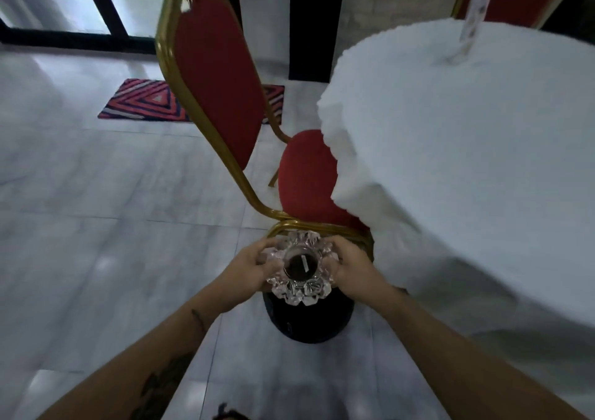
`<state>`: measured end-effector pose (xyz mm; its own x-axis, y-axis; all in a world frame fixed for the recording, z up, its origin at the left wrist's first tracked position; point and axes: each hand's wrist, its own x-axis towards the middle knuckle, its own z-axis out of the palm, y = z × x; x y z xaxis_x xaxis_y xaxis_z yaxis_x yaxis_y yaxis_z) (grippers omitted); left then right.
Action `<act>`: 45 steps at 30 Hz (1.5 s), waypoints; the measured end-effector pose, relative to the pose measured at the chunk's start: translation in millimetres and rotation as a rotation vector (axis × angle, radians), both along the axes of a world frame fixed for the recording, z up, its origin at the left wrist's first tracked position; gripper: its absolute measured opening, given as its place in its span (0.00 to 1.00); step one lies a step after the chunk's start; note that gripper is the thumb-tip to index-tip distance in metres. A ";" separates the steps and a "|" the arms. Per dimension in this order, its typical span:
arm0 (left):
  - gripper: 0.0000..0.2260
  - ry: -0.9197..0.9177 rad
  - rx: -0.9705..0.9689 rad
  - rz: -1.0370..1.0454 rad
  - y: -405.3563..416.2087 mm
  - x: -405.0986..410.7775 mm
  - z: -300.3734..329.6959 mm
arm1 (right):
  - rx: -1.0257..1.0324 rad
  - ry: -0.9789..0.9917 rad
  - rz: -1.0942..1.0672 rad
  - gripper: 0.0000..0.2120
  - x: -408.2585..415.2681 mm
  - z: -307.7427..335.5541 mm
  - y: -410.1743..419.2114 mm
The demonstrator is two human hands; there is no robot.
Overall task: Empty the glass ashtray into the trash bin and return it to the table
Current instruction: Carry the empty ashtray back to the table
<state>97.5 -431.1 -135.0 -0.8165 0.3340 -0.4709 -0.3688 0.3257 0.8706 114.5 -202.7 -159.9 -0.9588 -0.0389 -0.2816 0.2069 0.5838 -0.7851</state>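
A clear cut-glass ashtray with a scalloped rim is held upright between both my hands. Dark ash and a small white butt lie in its round well. My left hand grips its left side and my right hand grips its right side. Directly below the ashtray stands a black round trash bin on the floor, mostly hidden by the ashtray and my hands. The round table with a white cloth fills the right half of the view.
A red chair with a gold frame stands just behind the bin, its seat partly under the tablecloth. A card holder stands on the table. A striped mat lies on the pale tiled floor.
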 end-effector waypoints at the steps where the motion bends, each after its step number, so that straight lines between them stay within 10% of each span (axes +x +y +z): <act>1: 0.18 -0.013 -0.001 0.014 0.9 -0.4 24.9 | -0.038 -0.015 -0.038 0.12 2.5 24.5 1.6; 13: 0.10 0.000 0.124 0.071 117.4 -17.8 189.4 | -0.087 -0.019 -0.390 0.08 10.8 211.3 97.5; 27: 0.17 0.115 -0.231 -0.046 341.7 -77.7 154.8 | 0.224 -0.066 -0.628 0.09 -49.3 171.9 277.3; 45: 0.19 0.075 -0.253 -0.150 369.3 -84.2 140.2 | 0.197 -0.171 -0.546 0.15 -57.7 151.7 308.8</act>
<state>13.2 -61.9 5.2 -0.8026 0.3330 -0.4948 -0.2379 0.5820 0.7776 56.9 106.1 -8.2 -0.7658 0.5144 -0.3858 0.6315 0.4885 -0.6021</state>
